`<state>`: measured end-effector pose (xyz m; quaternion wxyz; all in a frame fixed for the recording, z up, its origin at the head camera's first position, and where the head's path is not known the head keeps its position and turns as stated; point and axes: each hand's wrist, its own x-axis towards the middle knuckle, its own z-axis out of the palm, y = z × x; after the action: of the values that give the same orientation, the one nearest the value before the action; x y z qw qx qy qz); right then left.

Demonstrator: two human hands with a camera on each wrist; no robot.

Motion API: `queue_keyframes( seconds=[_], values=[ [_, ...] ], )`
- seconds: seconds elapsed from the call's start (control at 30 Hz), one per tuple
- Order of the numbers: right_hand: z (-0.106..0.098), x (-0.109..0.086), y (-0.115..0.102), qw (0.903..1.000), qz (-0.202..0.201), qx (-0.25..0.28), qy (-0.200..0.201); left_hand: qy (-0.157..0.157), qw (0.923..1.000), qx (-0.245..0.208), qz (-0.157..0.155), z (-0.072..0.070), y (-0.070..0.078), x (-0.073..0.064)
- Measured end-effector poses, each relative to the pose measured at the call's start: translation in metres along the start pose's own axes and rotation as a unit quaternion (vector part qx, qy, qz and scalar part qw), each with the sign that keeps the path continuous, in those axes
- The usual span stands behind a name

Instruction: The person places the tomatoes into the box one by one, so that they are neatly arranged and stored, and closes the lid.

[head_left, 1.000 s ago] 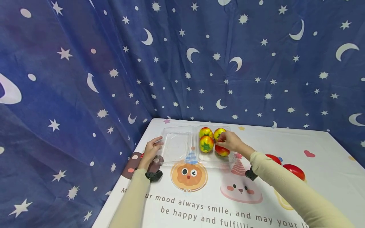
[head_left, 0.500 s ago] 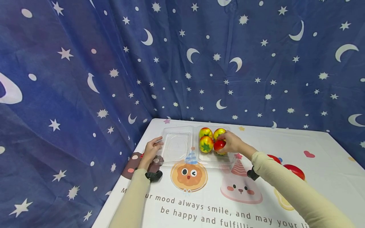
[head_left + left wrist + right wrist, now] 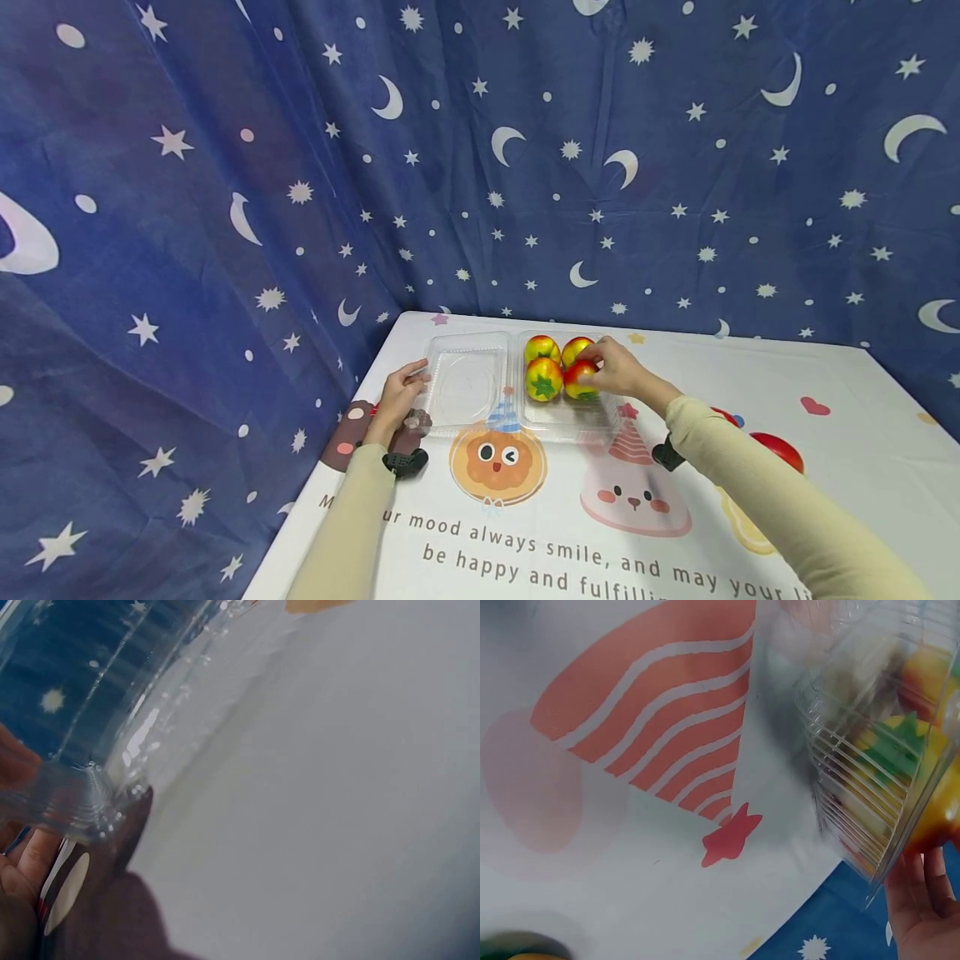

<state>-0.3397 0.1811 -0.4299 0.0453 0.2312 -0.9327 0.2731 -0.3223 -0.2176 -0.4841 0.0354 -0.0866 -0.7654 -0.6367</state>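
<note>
Right hand point(image 3: 621, 371) pinches red-yellow, green-leafed round fruit point(image 3: 574, 384) inside clear plastic hinged container point(image 3: 551, 420). Three similar fruits point(image 3: 542, 379) beside it. Left hand point(image 3: 399, 397), fingers relaxed, touches edge of open lid point(image 3: 467, 385). Filling seems well along; glossy red piece point(image 3: 778, 452) outside, lid unclosed.

Fruits point(image 3: 543, 380): yellow blending to red, green leaf tops. Container point(image 3: 467, 387): clear. Curtain point(image 3: 528, 192): navy, white stars/moons/dots. Tablecloth point(image 3: 862, 454): white, multicolour cartoon prints, dark lettering. Sleeves point(image 3: 750, 483): plain cream. Wrist gear point(image 3: 405, 462): black.
</note>
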Motion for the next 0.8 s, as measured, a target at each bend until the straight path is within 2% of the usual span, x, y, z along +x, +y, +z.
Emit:
queue_keyframes(
  seconds=[0.07,0.2,0.27,0.43,0.57,0.8],
  values=[
    [0.001,0.001,0.001,1.0,-0.001,0.0,0.007,0.002,1.0,-0.001,-0.004,-0.001,-0.009,0.005],
    [0.001,0.001,0.001,0.9997,0.02,0.012,0.009,0.016,0.9998,0.004,-0.008,0.0,-0.031,0.016],
    [0.002,0.001,0.001,0.9992,0.032,0.019,0.012,0.026,0.9996,0.009,-0.01,0.0,-0.037,0.018],
    [0.002,0.0,0.001,0.9985,0.041,0.015,0.032,0.037,0.9991,0.02,-0.003,0.002,-0.038,0.018],
    [0.002,-0.002,0.002,0.9981,0.032,0.008,0.051,0.036,0.9992,0.016,0.002,0.003,-0.036,0.019],
    [0.004,-0.003,0.001,0.9983,0.025,0.013,0.051,0.046,0.9987,0.018,-0.01,0.002,-0.038,0.017]
  ],
)
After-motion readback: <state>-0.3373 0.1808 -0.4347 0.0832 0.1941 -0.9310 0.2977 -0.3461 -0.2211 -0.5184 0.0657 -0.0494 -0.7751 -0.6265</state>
